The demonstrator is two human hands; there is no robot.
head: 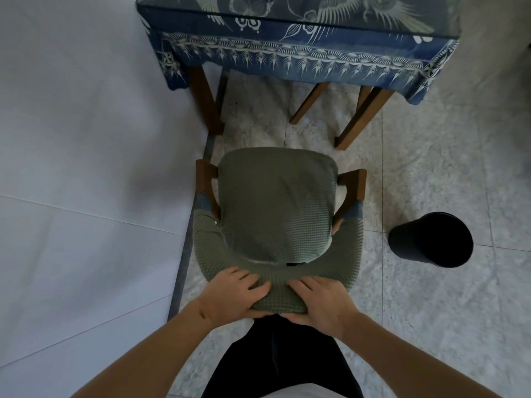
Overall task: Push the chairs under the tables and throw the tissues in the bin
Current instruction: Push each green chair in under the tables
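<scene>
A wooden chair with a green knitted cover (275,208) stands in front of me, its seat facing a table under a blue patterned cloth (287,50). The chair stands short of the table, with bare floor between them. My left hand (235,291) and my right hand (319,300) both grip the top of the chair's curved backrest, fingers over the front and thumbs behind. A black round bin (431,239) stands on the floor to the right of the chair. No tissue is in view.
A white wall (86,168) runs close along the chair's left side, with a grey skirting strip. The table's wooden legs (207,101) stand ahead, and another chair's legs (356,116) show beneath the cloth at right. Pale tiled floor (445,326) spreads to the right.
</scene>
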